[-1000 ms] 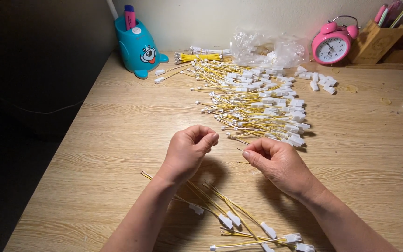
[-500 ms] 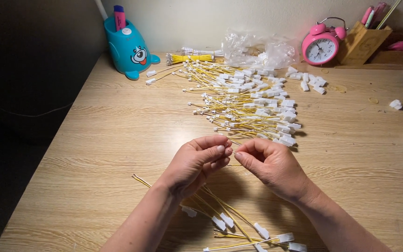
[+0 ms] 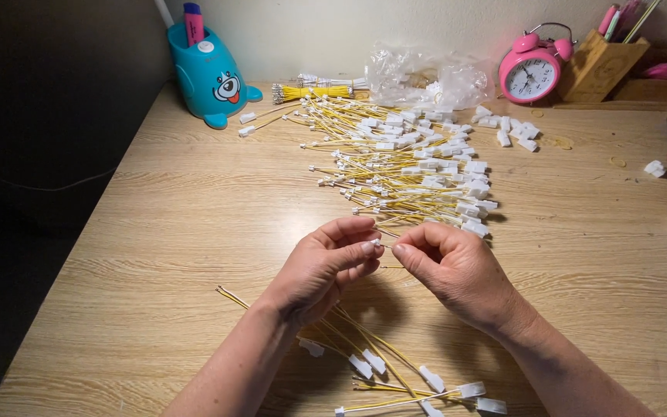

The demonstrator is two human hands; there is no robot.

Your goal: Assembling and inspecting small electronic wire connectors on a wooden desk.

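Note:
My left hand [image 3: 322,266] and my right hand [image 3: 453,266] meet fingertip to fingertip above the wooden desk [image 3: 156,232]. Pinched between them is a small white connector [image 3: 375,242] with a thin wire leading out toward the right hand. Just beyond my hands lies a big heap of yellow wires with white connectors [image 3: 411,166]. A smaller group of the same wires [image 3: 395,374] lies under my wrists near the desk's front edge.
At the back stand a blue animal-shaped pen holder [image 3: 211,73], a crumpled clear plastic bag [image 3: 426,73], a pink alarm clock [image 3: 530,71] and a wooden pen stand [image 3: 600,66]. Loose white connectors [image 3: 511,131] lie near the clock. A bundle of yellow wires [image 3: 310,93] rests beside the bag.
My hands have drawn together from slightly apart, and the fingertips now pinch a connector between them. The view has shifted a little.

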